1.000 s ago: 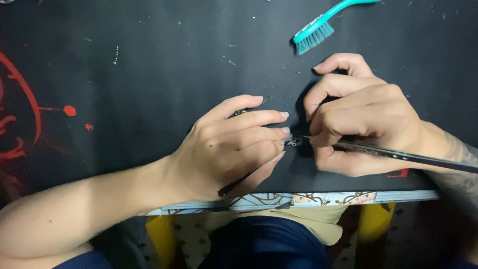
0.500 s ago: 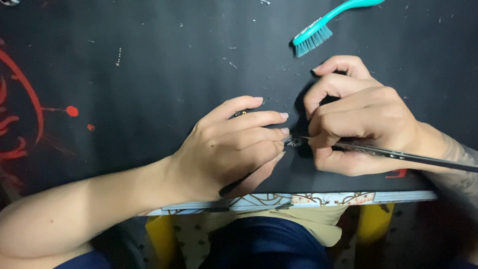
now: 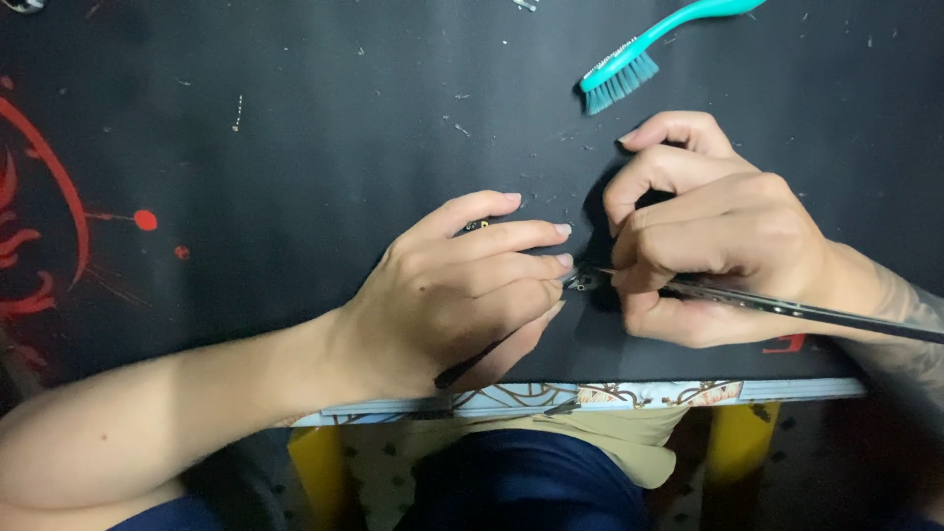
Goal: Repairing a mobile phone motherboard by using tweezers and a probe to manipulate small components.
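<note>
we pinch small dark part point(image 3: 586, 282) at fingertips of left hand point(image 3: 462, 290), pressed against black mat point(image 3: 295, 147). right hand point(image 3: 713, 231) clenched on thin dark tool point(image 3: 816, 313), tip touching part, shaft trailing off behind grip. teal brush point(image 3: 639, 59) lies on mat beyond right hand, well apart.

The left hand point(image 3: 462, 285) lies palm down at the centre of the frame, its forearm running in bare from the lower left. Its fingers point(image 3: 511, 238) stretch out side by side toward the right, tips close together. The right hand point(image 3: 708, 231) sits at centre right, knuckles up, fingers curled tight inward in a pinch. Its wrist leaves at the right edge. The fingertips of both hands nearly meet.
</note>
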